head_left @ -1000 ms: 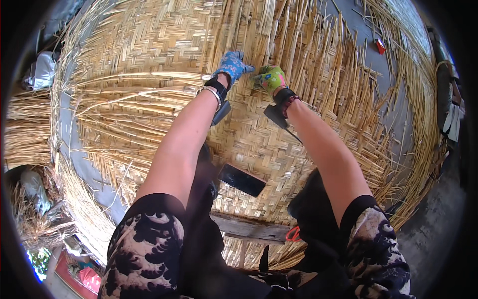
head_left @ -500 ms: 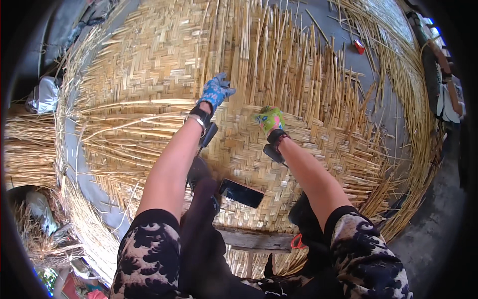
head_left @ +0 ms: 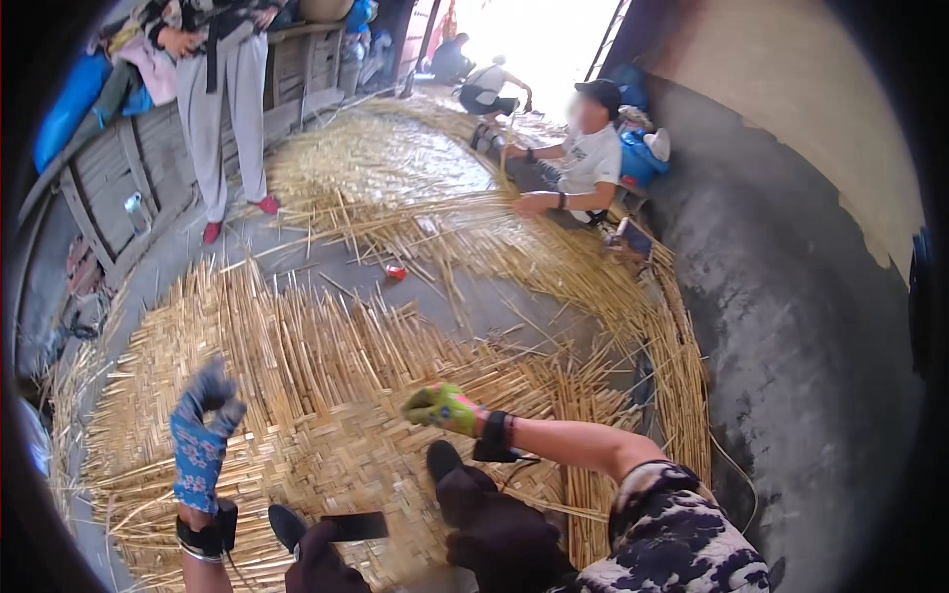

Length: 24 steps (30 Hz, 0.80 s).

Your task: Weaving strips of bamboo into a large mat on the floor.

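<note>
A large mat of woven split reed strips (head_left: 326,445) spreads under and before me, with loose strip ends fanning out at its far and left edges. My left hand (head_left: 205,430), in a blue floral glove, is raised over the mat's left part. Its fingers are bent but apart, somewhat blurred, and nothing shows between them. My right hand (head_left: 443,408), in a green patterned glove, hovers over or rests on the weave right of the middle; which, I cannot tell. Its fingers are curled together, and whatever they might hold is hidden. A dark phone (head_left: 356,526) lies on the mat between my legs.
Farther off, a second mat of reed strips (head_left: 395,163) covers the floor. A person in a white shirt (head_left: 590,158) sits at its right. A standing person in grey trousers (head_left: 222,119) is at the far left. A small red packet (head_left: 395,272) lies between the mats; a grey wall (head_left: 781,267) rises at right.
My view has swung up and to the right, bringing other people and the far mat into sight. My hands have moved farther apart, the left one lifted with bent fingers.
</note>
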Each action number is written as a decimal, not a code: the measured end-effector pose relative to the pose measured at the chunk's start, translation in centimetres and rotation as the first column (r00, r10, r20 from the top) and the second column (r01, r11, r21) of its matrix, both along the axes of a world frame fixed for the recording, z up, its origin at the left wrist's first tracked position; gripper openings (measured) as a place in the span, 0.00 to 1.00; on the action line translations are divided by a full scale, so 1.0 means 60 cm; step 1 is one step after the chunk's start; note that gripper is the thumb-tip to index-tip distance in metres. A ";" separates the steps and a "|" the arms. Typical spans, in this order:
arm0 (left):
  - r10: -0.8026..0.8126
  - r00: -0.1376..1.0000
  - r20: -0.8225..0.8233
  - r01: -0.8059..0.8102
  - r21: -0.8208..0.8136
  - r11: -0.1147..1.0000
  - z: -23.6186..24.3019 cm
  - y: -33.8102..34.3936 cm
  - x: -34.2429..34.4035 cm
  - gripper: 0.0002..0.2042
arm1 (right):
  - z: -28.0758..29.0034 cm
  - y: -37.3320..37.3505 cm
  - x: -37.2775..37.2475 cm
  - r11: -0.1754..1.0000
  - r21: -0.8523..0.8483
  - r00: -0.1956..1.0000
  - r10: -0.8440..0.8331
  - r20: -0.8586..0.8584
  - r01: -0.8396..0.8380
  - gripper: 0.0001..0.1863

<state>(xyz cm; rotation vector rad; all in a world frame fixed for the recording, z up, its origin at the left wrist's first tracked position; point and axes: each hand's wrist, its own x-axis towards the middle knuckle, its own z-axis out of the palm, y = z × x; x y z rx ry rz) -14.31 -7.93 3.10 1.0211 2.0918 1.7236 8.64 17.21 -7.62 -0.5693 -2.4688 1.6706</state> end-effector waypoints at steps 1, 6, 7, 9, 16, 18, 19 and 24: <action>-0.059 0.988 -0.140 0.083 0.172 0.982 0.102 0.032 0.069 0.33 | -0.016 0.024 0.070 0.952 -0.282 0.989 -0.136 -0.058 0.114 0.13; 0.140 0.505 -0.852 0.610 0.467 0.640 0.414 0.015 0.273 0.34 | 0.159 -0.122 0.230 0.990 -0.050 0.983 -0.139 -0.123 0.133 0.16; 0.191 0.447 -0.874 0.605 0.453 0.655 0.449 -0.021 0.312 0.33 | 0.182 -0.153 0.235 0.992 -0.072 0.979 -0.115 -0.170 0.104 0.19; 0.251 0.418 -0.873 0.636 0.478 0.606 0.499 -0.034 0.374 0.33 | 0.214 -0.139 0.295 0.984 -0.125 0.966 -0.149 -0.213 0.124 0.21; 0.481 0.565 -0.670 0.452 0.739 0.499 0.555 -0.123 0.413 0.30 | 0.271 -0.077 0.396 0.941 -0.122 0.920 -0.336 -0.203 0.317 0.27; 0.523 0.631 -0.573 0.399 0.818 0.415 0.551 -0.118 0.402 0.30 | 0.341 -0.011 0.380 0.938 -0.290 0.880 -0.295 -0.372 0.191 0.26; 0.544 0.655 -0.525 0.364 0.850 0.382 0.551 -0.140 0.400 0.30 | 0.363 -0.017 0.384 0.867 -0.491 0.816 -0.339 -0.468 0.078 0.25; 0.596 0.662 -0.454 0.282 0.888 0.363 0.545 -0.170 0.416 0.28 | 0.352 0.116 0.353 0.933 -0.354 0.639 -0.308 -0.705 0.059 0.25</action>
